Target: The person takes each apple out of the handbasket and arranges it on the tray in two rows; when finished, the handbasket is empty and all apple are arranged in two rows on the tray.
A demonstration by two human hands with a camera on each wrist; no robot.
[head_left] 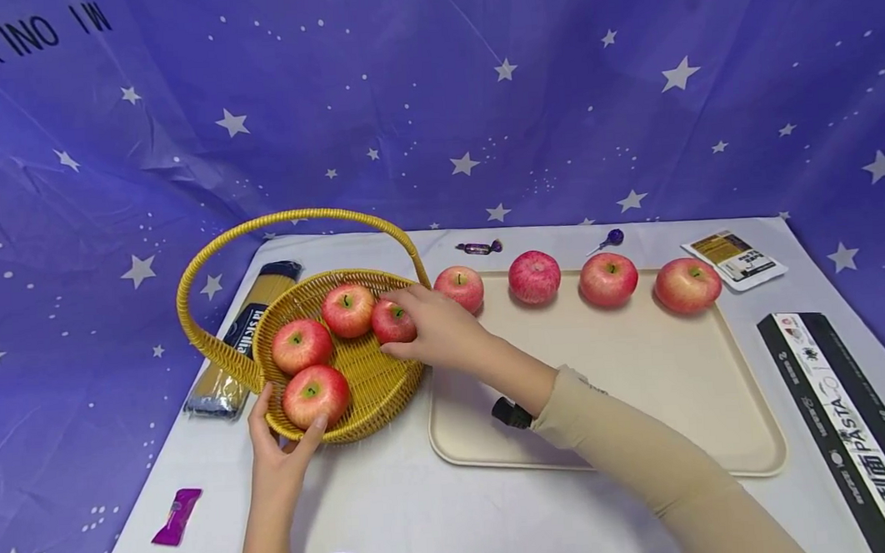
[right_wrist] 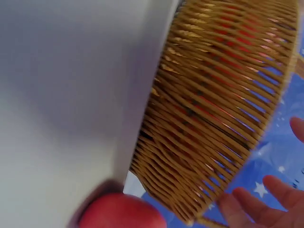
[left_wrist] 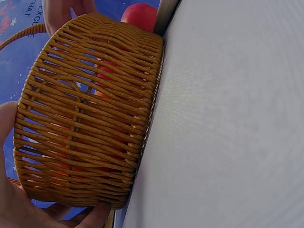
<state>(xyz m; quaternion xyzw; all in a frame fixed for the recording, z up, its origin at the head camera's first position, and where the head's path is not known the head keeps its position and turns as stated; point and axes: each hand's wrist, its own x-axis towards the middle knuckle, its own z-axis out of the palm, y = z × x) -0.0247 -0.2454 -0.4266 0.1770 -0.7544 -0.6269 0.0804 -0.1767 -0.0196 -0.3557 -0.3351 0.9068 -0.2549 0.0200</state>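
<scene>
Now, basket (head_left: pixel 377 388) apples: four, my right hand (head_left: pixel 434 331) gripping one (head_left: pixel 392 321).
Tray (head_left: pixel 645 416) apples: four.
Left hand (head_left: pixel 279 460): fingers holding basket rim.

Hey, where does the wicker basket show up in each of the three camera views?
Head: the wicker basket sits left of centre on the table, four apples inside, left hand at its near rim.
Left wrist: its woven wall fills the left half.
Right wrist: its wall fills the upper right, blurred.
Shared landmark: the white tablecloth.
</scene>
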